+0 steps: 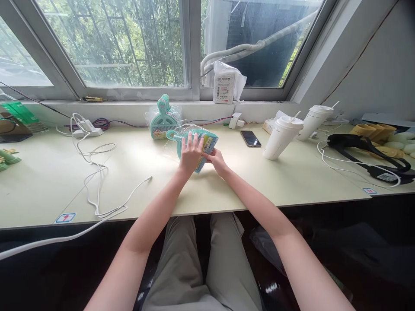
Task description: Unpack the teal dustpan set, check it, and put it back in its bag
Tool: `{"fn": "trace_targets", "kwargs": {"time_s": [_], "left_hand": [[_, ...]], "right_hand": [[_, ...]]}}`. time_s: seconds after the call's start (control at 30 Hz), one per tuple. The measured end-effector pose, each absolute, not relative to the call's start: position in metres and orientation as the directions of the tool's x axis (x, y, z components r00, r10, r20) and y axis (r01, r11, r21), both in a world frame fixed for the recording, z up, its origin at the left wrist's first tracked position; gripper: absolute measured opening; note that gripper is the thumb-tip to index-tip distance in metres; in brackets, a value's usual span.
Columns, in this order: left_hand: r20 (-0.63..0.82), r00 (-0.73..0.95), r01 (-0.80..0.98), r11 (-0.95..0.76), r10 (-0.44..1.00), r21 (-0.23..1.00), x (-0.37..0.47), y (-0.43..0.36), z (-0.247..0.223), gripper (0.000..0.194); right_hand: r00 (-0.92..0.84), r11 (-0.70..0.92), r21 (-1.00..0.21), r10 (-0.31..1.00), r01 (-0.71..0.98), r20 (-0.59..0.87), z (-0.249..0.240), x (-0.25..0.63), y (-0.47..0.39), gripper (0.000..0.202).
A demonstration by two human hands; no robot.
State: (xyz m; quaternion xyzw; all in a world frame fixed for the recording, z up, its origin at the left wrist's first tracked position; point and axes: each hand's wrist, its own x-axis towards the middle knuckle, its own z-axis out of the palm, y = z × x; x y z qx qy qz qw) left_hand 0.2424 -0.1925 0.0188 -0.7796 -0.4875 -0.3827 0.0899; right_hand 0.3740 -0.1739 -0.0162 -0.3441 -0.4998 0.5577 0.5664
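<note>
A teal mini dustpan-and-brush set (181, 140) in a clear plastic bag lies on the pale desk (243, 181) in front of me. My left hand (190, 153) rests flat on top of it, fingers spread. My right hand (216, 160) pinches the set's right lower edge, near the printed card label (209, 144). Behind it, a stack of several more bagged teal sets (163, 119) stands upright against the window sill.
Two white lidded cups with straws (281, 136) (314, 121) stand at right, a phone (250, 138) lies beside them. White cables and a charger (86, 127) sprawl at left. A black strap device (363, 149) and yellow items (376, 131) lie far right. A white parcel (225, 86) sits on the sill.
</note>
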Motion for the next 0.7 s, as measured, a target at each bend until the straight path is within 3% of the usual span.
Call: {"fn": "trace_targets", "kwargs": {"time_s": [0.33, 0.7], "left_hand": [[0.724, 0.195, 0.826, -0.508, 0.661, 0.242, 0.2401, -0.1934, 0.0209, 0.045], [0.659, 0.313, 0.822, -0.543, 0.684, 0.173, 0.2422, -0.193, 0.0171, 0.05]], "right_hand": [[-0.204, 0.124, -0.951, 0.961, -0.282, 0.186, -0.0137, 0.3727, -0.1779, 0.04], [-0.15, 0.141, -0.937, 0.969, -0.32, 0.197, -0.0149, 0.3742, -0.1746, 0.041]]}}
